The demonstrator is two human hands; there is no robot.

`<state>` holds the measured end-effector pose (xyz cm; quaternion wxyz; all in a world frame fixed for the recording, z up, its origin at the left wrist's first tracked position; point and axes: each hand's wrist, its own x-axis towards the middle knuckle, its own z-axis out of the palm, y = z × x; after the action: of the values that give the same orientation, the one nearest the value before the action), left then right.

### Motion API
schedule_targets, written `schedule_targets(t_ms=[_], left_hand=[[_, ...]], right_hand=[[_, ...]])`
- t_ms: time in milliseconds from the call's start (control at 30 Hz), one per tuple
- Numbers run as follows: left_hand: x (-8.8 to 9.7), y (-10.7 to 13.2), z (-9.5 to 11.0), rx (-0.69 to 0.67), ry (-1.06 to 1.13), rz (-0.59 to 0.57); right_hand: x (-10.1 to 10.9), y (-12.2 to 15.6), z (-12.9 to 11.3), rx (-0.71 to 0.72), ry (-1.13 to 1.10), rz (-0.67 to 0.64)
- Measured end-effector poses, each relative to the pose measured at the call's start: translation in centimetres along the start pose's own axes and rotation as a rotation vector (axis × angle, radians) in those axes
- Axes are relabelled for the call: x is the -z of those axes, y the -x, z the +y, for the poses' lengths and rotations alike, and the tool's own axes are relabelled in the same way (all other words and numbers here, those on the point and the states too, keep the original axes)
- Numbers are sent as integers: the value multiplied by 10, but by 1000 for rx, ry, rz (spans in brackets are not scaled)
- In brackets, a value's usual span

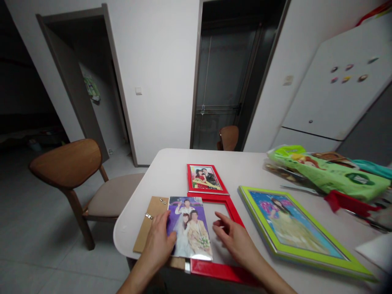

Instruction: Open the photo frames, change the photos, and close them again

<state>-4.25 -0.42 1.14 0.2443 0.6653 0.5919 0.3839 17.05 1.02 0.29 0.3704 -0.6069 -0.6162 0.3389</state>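
Note:
A glossy photo [196, 228] of several people in wedding clothes lies partly over a brown backing board [143, 230] with metal clips and partly over an empty red picture frame [234, 212]. My left hand [159, 234] is at the photo's left edge, thumb on its face and fingers along the side. Some of those fingers are hidden. Just right of the photo, over the frame's opening, my right hand [234, 239] has its fingers apart and holds nothing. Behind them lies a smaller red picture frame [206, 179] with a couple's photo in it.
To the right lies a large lime-green picture frame [294, 224] with a photo in it. Beyond it are a green plastic bag [333, 169], a grey metal tool [300, 189] and a red object [349, 202]. A wooden chair [69, 163] stands left of the white table [171, 171].

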Motion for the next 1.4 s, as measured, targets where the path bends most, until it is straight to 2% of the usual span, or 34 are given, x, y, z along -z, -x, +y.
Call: schedule_targets(t_ms=[100,167,200,267,333,400,467,567,667,733,833,933,967,1067,1133,1233,1300,1400], left_hand=[[-14,16,13,-164,-10,-134],[-21,24,21,-244,-10,-216],[-24,26,24,-277,-1,-217],[-24,24,31,-344,60,-134],[-20,17,40,-368,192,4],[-18,11,51,-270,401,129],[-21,7,60,-95,663,175],[-37,10,65,113,1028,142],[-52,13,61,242,1258,128],[-57,13,60,271,1322,153],[-56,10,67,230,1329,215],[-53,10,79,192,1356,201],[-52,10,82,188,1364,178],[-51,12,78,179,1311,95],[-48,12,65,186,1187,71],[-43,13,41,214,935,53],[-40,15,31,199,767,-22],[-37,22,30,109,499,-144]], right_hand=[[-21,1,-23,-157,-477,-208],[-26,1,-41,-138,-711,-286],[-25,1,-51,-112,-782,-292],[-20,3,-67,-72,-828,-263],[-14,5,-75,-57,-806,-200],[-10,6,-73,-81,-768,-112],[-9,7,-63,-186,-772,-30],[-7,7,-41,-346,-905,54],[0,10,-25,-344,-943,168],[6,16,-18,-358,-889,155],[7,25,-14,-402,-844,12],[3,28,-15,-389,-911,-105],[3,26,-16,-357,-948,-99],[10,17,-20,-239,-987,35],[22,9,-20,-234,-912,61],[40,1,-17,-296,-709,-5],[45,-1,-13,-304,-578,-40],[43,-4,-4,-252,-440,-66]])
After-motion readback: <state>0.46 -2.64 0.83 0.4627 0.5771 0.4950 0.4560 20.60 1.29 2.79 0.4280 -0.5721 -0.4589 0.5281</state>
